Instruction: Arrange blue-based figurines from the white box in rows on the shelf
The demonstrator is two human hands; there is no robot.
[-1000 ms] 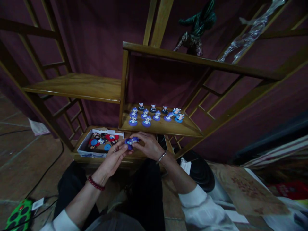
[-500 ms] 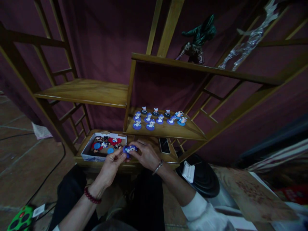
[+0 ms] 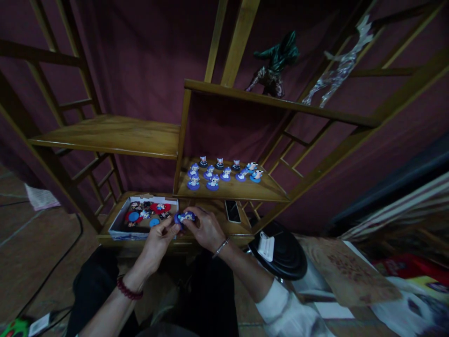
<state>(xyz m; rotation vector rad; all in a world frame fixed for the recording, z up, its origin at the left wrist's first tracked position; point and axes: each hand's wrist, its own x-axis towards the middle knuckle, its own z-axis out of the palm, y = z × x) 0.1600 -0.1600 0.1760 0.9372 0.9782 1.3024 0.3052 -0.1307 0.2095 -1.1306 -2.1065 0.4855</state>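
A small purple figurine on a round purple base is held between both hands, just right of the box. My left hand pinches the base with thumb and fingers. Closed round the figurine's upper part is my right hand. The white box holds red, blue and dark figurines and round bases. On the middle shelf several figurines stand in rows: purple ones such as one figurine in front, dark-based ones behind and blue-based ones at the right.
A phone lies on the lower shelf, right of my right hand. Above, a green-hooded statue and a clear statue stand on the upper shelf. A black round lid with a white object on it is at the lower right.
The whole view has shifted, so the shelves appear further left. Both hands still hold the purple figurine, which looks slightly turned between the fingers.
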